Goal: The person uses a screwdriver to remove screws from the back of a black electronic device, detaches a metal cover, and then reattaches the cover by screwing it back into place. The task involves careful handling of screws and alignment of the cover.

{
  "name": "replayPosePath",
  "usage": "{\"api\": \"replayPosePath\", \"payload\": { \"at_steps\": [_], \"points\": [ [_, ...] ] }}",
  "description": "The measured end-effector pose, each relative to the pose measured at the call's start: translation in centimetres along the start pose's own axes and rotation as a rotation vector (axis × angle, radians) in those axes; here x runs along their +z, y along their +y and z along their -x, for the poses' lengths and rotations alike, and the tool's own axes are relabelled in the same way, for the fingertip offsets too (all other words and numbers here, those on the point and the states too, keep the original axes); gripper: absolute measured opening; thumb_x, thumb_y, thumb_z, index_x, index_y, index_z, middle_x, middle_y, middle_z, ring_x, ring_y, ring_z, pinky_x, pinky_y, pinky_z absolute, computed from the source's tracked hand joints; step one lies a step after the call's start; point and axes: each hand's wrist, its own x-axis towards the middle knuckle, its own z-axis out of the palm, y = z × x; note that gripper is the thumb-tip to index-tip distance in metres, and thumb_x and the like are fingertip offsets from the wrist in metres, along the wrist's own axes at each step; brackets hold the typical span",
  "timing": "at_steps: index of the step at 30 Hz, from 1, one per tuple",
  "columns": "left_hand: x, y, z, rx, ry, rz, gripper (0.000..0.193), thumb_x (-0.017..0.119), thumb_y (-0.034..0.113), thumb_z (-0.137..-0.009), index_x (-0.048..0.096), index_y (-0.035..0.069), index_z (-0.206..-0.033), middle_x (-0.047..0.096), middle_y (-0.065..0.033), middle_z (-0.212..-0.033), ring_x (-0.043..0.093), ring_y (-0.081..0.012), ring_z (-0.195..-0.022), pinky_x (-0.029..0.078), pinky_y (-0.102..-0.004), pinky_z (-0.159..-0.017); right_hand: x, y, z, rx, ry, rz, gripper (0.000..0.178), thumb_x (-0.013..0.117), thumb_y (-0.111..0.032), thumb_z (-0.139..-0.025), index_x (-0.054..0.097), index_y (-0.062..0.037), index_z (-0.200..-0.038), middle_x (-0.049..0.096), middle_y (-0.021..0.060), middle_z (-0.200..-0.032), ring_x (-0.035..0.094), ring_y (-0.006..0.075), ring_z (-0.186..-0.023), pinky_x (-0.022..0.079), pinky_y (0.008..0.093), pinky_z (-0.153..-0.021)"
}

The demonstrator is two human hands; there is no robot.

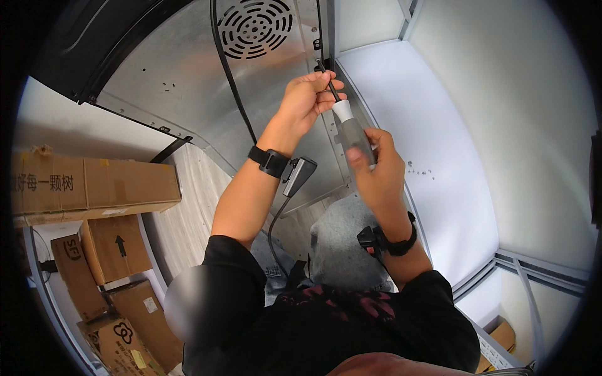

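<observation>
My right hand (384,172) is wrapped around the grey handle of an electric screwdriver (355,133) with a white collar. The thumb looks slightly blurred. Around the dark shaft, close to its tip, the fingers of my left hand (304,100) are closed. The shaft points away from me, its tip at a small dark fitting (322,64) on the right edge of a bare metal panel (188,81). Whether a screw sits under the tip, I cannot tell. A round slotted vent (254,28) is in the panel, left of the tip.
A black cable (231,81) hangs across the panel. On the white shelf (401,94) to the right lie several small screws (420,170). Cardboard boxes (119,185) are stacked at the left. A black frame edge (81,62) borders the panel's left. Straps with small devices circle both wrists.
</observation>
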Motion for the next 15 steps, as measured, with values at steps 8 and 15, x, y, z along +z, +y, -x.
{"api": "replayPosePath", "payload": {
  "at_steps": [8,15],
  "points": [
    [1.2,0.5,0.7,-0.034,-0.037,0.07,0.024,0.047,0.021,-0.099,0.056,0.0,-0.104,0.066,-0.0097,-0.09,0.067,-0.0187,-0.075,0.056,-0.0267,-0.064,0.1,0.2,0.1,0.158,-0.068,-0.231,0.036,0.062,-0.016,-0.087,0.045,-0.002,-0.115,0.055,0.0058,-0.06,0.053,0.0196,-0.049,0.044,0.0308,-0.051],
    [0.4,-0.3,-0.4,-0.005,-0.001,-0.009,0.022,0.047,0.019,-0.098,0.056,0.0,-0.103,0.065,-0.0082,-0.088,0.066,-0.0171,-0.074,0.056,-0.0266,-0.065,-0.6,-0.2,-0.5,-0.025,-0.031,-0.059,0.037,0.064,-0.02,-0.087,0.046,-0.0009,-0.113,0.06,0.0112,-0.07,0.058,0.0183,-0.056,0.047,0.0303,-0.055]
  ]
}}
